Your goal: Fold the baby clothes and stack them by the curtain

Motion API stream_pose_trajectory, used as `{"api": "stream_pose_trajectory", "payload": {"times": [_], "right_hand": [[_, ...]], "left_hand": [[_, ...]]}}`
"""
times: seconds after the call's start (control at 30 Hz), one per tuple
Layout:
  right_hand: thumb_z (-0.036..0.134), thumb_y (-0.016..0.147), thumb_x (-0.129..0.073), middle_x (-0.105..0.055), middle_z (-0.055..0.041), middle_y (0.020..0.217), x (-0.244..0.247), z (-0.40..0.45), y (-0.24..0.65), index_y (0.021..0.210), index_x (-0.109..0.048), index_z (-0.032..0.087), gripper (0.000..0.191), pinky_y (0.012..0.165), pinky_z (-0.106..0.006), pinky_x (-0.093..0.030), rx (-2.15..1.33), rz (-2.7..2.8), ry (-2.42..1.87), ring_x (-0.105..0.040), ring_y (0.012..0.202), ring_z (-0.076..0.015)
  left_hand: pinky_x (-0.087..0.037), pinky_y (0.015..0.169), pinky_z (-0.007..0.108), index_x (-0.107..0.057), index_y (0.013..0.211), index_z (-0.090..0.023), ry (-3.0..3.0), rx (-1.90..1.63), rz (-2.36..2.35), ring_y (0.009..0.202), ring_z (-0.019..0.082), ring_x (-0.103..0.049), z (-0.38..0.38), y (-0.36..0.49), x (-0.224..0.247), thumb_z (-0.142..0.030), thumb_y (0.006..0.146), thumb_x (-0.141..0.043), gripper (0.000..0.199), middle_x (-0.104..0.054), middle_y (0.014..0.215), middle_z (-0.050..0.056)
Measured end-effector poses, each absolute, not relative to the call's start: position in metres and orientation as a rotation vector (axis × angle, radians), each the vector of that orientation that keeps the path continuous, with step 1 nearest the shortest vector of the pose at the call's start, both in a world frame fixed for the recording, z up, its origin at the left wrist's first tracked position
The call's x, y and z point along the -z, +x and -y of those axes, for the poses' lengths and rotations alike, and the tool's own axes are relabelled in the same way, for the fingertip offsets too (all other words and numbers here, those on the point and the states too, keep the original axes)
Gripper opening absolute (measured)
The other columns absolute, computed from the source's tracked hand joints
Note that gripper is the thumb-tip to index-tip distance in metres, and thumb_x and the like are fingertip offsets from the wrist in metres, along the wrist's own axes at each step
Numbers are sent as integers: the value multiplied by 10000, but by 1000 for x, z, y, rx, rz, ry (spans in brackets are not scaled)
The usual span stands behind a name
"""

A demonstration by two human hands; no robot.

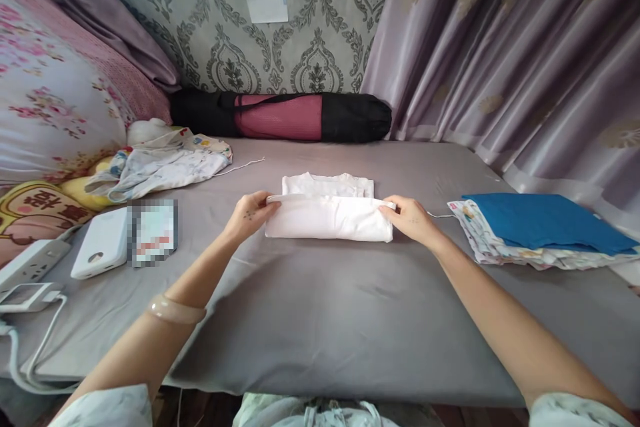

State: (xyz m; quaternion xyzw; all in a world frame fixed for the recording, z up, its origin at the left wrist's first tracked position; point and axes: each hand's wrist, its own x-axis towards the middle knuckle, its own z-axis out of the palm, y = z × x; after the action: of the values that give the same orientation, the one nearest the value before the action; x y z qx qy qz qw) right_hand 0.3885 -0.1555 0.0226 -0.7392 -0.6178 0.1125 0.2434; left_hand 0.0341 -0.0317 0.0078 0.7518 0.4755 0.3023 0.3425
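A white garment (327,217), probably a small shirt, lies partly folded on the grey sheet, its near part doubled over toward the far end. Beyond the fold, the far part of the garment shows a neckline edge. My left hand (250,213) pinches the left end of the folded edge. At the opposite end, my right hand (407,219) grips the same edge between thumb and fingers. The edge between both hands is nearly straight and slightly raised. A pale bangle (176,310) sits on my left forearm.
Folded clothes with a blue piece (555,221) on top are stacked at right. A white power bank (103,243) and a power strip (35,265) with cables lie at left. Crumpled printed cloth (165,163) is behind them. A black-and-pink rolled bag (280,117) lies along the wall.
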Motion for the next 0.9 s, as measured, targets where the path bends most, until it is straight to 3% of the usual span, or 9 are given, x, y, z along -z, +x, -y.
{"api": "stream_pose_trajectory", "payload": {"times": [0.23, 0.43, 0.57, 0.9], "right_hand": [[256, 911, -464, -721, -83, 981, -2, 95, 396, 1025, -674, 168, 255, 701, -233, -404, -215, 1610, -2195, -637, 873, -191], [247, 954, -387, -680, -146, 1112, -5, 69, 386, 1134, -614, 163, 302, 786, -282, -432, -193, 1530, -2365, -621, 1048, -255], [236, 972, -337, -655, -167, 1137, -5, 61, 378, 1183, -559, 147, 318, 823, -335, -446, -183, 1519, -2399, -618, 1060, -279], [235, 1002, -272, -608, -190, 1170, 10, 49, 376, 1212, -478, 129, 312, 869, -374, -452, -45, 1560, -2467, -622, 1059, -278]], "left_hand": [[-365, 600, 248, -642, 816, -174, 2051, -732, -1566, 673, 162, -513, -11, 71, -2, -318, 817, -481, 216, -580, 689, 12], [-409, 705, 286, -624, 950, -204, 2122, -608, -1765, 880, 229, -598, -27, 94, 2, -257, 895, -400, 236, -670, 922, 87], [-435, 754, 317, -572, 1082, -209, 2172, -560, -1807, 987, 260, -611, -34, 102, 9, -251, 937, -351, 267, -666, 1056, 125], [-479, 779, 374, -461, 1211, -169, 2299, -414, -1869, 992, 287, -635, -38, 112, 18, -240, 967, -285, 309, -624, 1120, 176]]}}
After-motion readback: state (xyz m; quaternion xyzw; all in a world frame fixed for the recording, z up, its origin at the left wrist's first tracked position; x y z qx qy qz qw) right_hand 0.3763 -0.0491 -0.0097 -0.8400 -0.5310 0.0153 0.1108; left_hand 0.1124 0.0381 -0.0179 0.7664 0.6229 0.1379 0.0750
